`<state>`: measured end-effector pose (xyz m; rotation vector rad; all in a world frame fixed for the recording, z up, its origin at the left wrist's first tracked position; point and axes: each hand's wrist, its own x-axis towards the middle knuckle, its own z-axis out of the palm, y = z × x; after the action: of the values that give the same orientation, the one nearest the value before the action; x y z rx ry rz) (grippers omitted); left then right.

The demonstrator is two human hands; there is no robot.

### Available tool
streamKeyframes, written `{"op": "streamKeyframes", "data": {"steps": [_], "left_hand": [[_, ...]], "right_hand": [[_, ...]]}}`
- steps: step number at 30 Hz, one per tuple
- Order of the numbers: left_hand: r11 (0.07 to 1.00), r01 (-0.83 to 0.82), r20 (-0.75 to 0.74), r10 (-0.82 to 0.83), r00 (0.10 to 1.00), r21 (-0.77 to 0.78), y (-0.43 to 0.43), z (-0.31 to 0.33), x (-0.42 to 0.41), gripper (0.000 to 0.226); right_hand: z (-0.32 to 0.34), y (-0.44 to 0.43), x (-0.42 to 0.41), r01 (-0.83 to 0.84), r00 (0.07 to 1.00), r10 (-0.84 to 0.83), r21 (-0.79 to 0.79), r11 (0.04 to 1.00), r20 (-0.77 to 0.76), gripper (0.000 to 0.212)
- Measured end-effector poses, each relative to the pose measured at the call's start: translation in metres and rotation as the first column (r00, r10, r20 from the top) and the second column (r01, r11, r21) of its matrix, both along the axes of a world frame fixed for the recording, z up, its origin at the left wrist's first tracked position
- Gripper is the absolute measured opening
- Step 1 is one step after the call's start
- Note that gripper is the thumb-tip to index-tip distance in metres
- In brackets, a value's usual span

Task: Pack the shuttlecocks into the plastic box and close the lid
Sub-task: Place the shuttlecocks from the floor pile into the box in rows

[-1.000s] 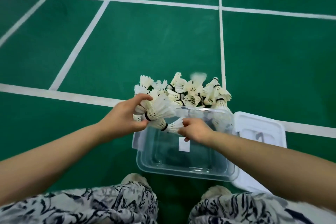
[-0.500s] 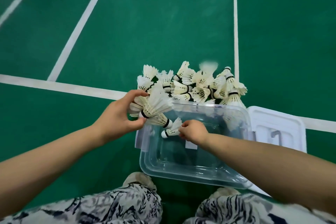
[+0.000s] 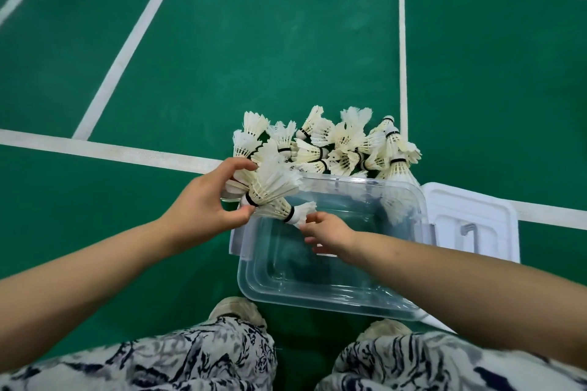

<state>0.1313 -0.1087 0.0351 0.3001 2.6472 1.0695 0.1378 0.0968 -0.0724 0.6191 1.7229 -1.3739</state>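
Above the far-left corner of the clear plastic box [image 3: 330, 267], packing is only starting: the box looks empty, and the heap of shuttlecocks [image 3: 336, 146] lies on the court floor [image 3: 254, 57] just beyond its far rim. The left hand [image 3: 203, 203], palm turned inward, clasps a nested bunch of shuttlecocks [image 3: 270, 190]. The right hand [image 3: 330, 235] pinches the white cork end of the lowest one, wrist over the box. Next, I judge, the bunch must be lowered in flat. The white lid [image 3: 470, 219] lies off, beside the box's right edge.
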Motion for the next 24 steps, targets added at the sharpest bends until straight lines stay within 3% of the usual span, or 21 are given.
{"op": "streamKeyframes", "data": {"steps": [3, 6, 9, 11, 14, 19, 24], "left_hand": [[1.000, -0.003, 0.008, 0.003, 1.000, -0.014, 0.005, 0.001, 0.002, 0.051], [0.999, -0.003, -0.006, 0.002, 1.000, -0.039, 0.013, 0.001, 0.002, 0.050], [0.999, 0.000, -0.008, -0.001, 1.000, -0.035, 0.019, 0.003, 0.003, 0.051], [0.999, 0.015, 0.005, -0.015, 1.000, -0.032, 0.024, 0.004, 0.004, 0.050], [0.999, 0.043, 0.029, -0.042, 0.999, -0.032, 0.036, 0.005, 0.006, 0.047], [0.993, 0.113, 0.066, -0.111, 0.992, -0.028, 0.052, 0.006, 0.012, 0.048], [0.996, 0.090, 0.123, -0.090, 0.988, 0.005, 0.062, 0.005, 0.014, 0.046]], "right_hand": [[0.005, 0.011, 0.005, -0.089, 0.985, 0.107, 0.140, 0.986, -0.133, 0.029], [0.022, 0.025, 0.004, -0.007, 0.946, 0.059, 0.162, 0.987, -0.319, 0.027], [0.053, 0.037, 0.001, 0.165, 0.849, -0.127, 0.028, 0.986, -0.513, 0.009], [0.075, 0.043, 0.003, 0.243, 0.770, -0.250, -0.093, 0.966, -0.587, 0.013], [0.095, 0.047, 0.011, 0.161, 0.737, -0.239, -0.178, 0.971, -0.632, 0.005], [0.100, 0.046, 0.021, 0.046, 0.753, -0.090, -0.083, 0.995, -0.652, 0.004], [0.097, 0.059, 0.025, 0.095, 0.812, -0.203, -0.219, 0.971, -0.548, 0.024]]}}
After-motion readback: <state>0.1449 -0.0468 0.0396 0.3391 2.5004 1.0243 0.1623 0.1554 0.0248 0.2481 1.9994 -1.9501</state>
